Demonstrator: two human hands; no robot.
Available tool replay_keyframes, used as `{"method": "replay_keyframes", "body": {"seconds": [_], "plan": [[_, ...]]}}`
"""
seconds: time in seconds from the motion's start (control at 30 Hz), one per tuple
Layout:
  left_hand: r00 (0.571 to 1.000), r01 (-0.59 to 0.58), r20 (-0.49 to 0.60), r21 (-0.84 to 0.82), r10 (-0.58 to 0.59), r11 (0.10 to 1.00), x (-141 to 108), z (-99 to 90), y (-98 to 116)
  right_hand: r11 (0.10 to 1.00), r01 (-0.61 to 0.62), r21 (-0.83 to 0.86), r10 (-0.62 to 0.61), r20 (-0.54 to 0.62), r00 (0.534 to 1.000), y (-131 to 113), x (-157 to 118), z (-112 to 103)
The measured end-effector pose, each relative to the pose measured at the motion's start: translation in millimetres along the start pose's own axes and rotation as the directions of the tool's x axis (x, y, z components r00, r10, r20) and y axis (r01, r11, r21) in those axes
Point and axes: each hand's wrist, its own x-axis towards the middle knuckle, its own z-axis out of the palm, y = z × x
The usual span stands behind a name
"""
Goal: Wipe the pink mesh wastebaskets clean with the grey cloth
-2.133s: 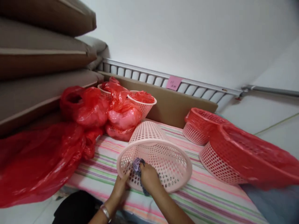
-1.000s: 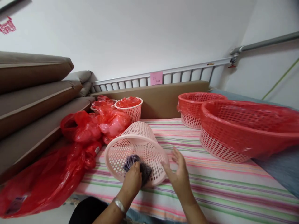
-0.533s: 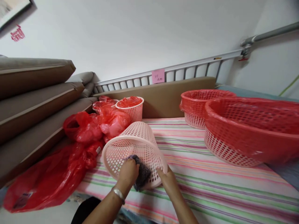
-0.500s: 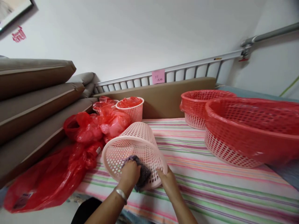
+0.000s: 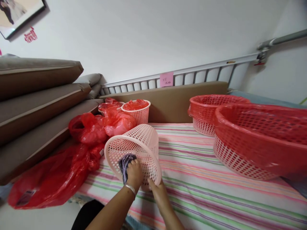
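A light pink perforated basket (image 5: 146,135) lies tilted on its side on the striped cloth (image 5: 192,166), its round mouth facing me. Inside the mouth, my left hand (image 5: 134,172), with a silver bangle at the wrist, presses a bunched grey-purple rag (image 5: 125,164) against the inner wall. My right hand (image 5: 157,190) grips the rim at the lower right, thumb on the inside; its other fingers are mostly hidden behind the basket.
Red plastic bags (image 5: 55,179) lie on the left beside stacked cushions (image 5: 40,124). Behind them stands a small lined basket (image 5: 141,115). Two larger baskets with red liners (image 5: 203,124), (image 5: 240,156) stand at the right. A brown padded board (image 5: 177,100) lines the back.
The basket's mouth has turned a little and its right rim has moved left, with my right hand on it. My left hand and the rag have shifted up and left along the inner wall.
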Motion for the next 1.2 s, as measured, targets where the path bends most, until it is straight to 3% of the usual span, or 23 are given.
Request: {"method": "replay_keyframes", "body": {"seconds": [0.13,0.37,0.53,0.7,0.87,1.03,1.2], "plan": [[0.999,-0.038,0.009,0.045,0.037,0.998,-2.3,1.8,-14.2,1.0,0.013,-0.01,-0.013,0.001,1.0,-4.0,-0.3,-7.9],[0.936,-0.324,0.143,-0.017,0.323,0.946,-36.4,-14.5,-51.5,0.998,0.062,-0.012,-0.063,-0.046,0.997,-40.6,2.2,-37.2],[0.978,-0.205,0.073,0.139,0.197,0.969,-45.8,-9.2,-34.2,0.97,0.102,-0.221,-0.129,-0.111,0.985,-58.6,-2.9,-45.9],[0.994,-0.104,0.037,0.208,0.098,0.973,-33.2,5.6,-7.0,0.94,0.098,-0.326,-0.14,-0.108,0.984,-43.6,-0.4,-44.7],[0.99,-0.14,0.038,0.141,0.136,0.98,-24.4,7.3,-28.9,0.981,0.047,-0.187,-0.055,-0.036,0.998,-28.8,8.7,-50.2],[0.996,-0.087,-0.025,0.067,0.088,0.994,-21.7,5.4,-57.6,0.998,-0.014,-0.059,0.01,-0.073,0.997,-19.1,12.0,-49.5],[0.995,-0.094,0.039,-0.003,0.095,0.996,-24.4,5.9,-53.4,0.998,-0.062,-0.008,0.062,-0.063,0.996,-25.8,8.8,-52.3]]}}
